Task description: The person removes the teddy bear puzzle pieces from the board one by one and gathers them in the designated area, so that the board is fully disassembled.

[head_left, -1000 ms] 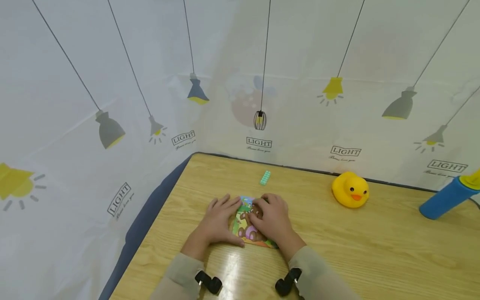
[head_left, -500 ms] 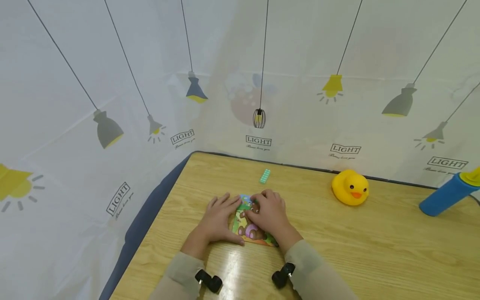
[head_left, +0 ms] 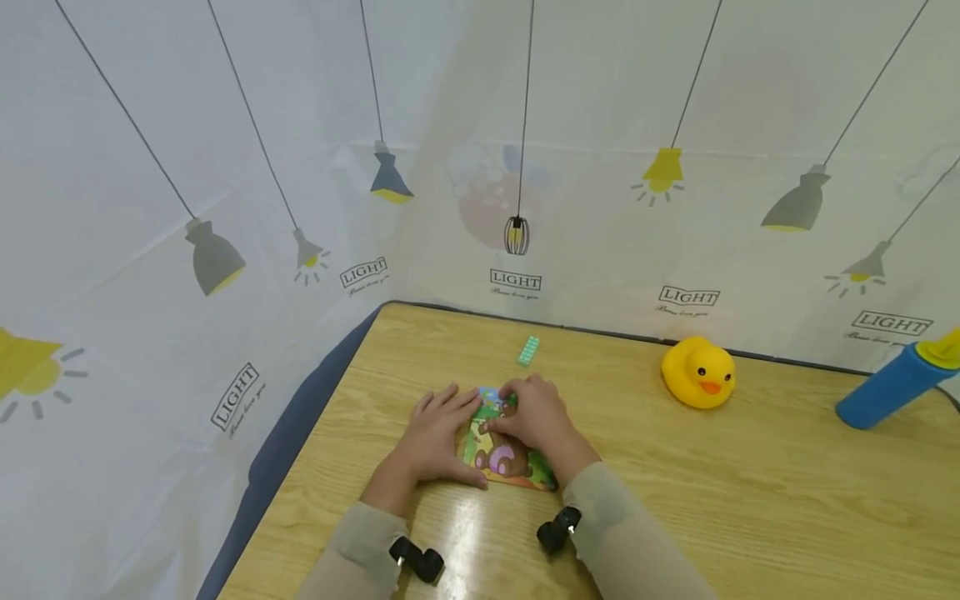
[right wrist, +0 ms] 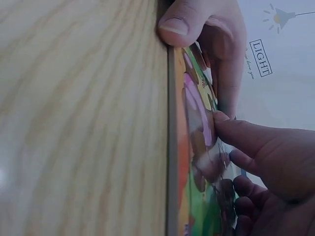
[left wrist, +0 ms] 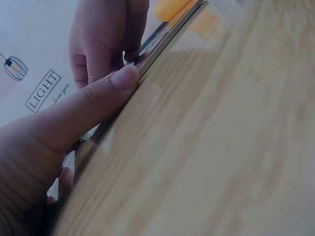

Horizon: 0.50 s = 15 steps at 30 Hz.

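Observation:
A thin picture board (head_left: 504, 458) printed with a cartoon brown bear lies flat on the wooden table. My left hand (head_left: 438, 437) rests along its left side, fingers extended, the thumb by the near edge; the left wrist view has that thumb (left wrist: 123, 78) against the board's edge. Over the upper right of the board is my right hand (head_left: 542, 417), its thumb and bent fingers touching the picture. In the right wrist view the right thumb (right wrist: 231, 125) touches the printed face, other fingers curled beside it. Part of the bear is hidden under this hand.
A small teal studded strip (head_left: 528, 350) lies beyond the board. Farther right sit a yellow rubber duck (head_left: 699, 373) and a blue cylinder (head_left: 888, 392) with a yellow top. A white sheet printed with lamps (head_left: 600, 275) stands behind the wooden table (head_left: 712, 500).
My right hand has shifted slightly up and left over the board, uncovering more of its lower right. My left hand stays in place.

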### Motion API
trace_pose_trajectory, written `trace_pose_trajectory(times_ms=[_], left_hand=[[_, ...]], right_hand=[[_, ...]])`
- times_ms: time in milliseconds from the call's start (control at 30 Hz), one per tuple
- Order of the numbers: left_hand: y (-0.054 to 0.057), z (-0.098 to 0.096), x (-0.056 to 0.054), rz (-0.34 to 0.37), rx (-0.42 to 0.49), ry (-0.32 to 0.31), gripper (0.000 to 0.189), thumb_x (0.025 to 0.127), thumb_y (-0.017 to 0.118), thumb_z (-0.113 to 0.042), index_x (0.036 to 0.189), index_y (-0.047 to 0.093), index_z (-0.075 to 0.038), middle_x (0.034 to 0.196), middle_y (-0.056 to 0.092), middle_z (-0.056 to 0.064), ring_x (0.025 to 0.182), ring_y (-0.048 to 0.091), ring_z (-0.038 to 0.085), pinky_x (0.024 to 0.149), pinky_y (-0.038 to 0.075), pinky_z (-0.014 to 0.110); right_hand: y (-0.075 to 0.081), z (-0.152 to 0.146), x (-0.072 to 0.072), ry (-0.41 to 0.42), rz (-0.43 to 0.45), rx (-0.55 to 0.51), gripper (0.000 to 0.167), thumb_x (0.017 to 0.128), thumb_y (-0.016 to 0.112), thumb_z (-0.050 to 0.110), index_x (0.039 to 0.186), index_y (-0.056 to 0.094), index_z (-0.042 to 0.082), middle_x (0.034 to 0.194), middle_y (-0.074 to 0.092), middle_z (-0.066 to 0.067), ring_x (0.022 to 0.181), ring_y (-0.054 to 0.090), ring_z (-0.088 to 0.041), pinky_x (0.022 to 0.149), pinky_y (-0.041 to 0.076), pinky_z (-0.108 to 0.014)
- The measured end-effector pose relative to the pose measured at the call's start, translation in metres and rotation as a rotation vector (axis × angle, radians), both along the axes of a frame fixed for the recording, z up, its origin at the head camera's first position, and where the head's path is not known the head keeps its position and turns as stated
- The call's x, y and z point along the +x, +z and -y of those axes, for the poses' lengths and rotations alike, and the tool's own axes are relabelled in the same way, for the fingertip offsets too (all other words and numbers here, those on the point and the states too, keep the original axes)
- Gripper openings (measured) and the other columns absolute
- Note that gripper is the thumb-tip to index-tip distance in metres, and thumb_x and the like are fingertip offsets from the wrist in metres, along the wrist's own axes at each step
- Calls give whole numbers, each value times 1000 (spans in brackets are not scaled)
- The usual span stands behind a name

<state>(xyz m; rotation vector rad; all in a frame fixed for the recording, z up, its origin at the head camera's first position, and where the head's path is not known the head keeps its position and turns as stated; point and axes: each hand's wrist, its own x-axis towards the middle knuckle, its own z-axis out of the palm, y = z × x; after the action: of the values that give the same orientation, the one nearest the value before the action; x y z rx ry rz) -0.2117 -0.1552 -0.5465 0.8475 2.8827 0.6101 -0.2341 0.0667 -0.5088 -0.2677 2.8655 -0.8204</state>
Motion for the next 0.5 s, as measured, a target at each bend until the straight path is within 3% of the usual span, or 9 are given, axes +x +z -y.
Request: trace_pose_trajectory(times_ms=[233,500], left_hand=[[3,0,1,-16,25,-9,133,62,90,-78,166,40,-13,172,34,1,161,21,37,126,11,67],[0,0,0,-6,16,1,134,61,91,-78,167,39,-13,173,33,-1,161,20,35,127,10,65]], right_hand=[[6,3,-5,-35,93,7,58,80,95,48,122,73,15,124,62,-10,113,55,-35,92,50,-54],[9,4,-4,-48,98,0,59,79,96,48,122,73,15,122,65,-7,113,57,-33,92,51,-54]])
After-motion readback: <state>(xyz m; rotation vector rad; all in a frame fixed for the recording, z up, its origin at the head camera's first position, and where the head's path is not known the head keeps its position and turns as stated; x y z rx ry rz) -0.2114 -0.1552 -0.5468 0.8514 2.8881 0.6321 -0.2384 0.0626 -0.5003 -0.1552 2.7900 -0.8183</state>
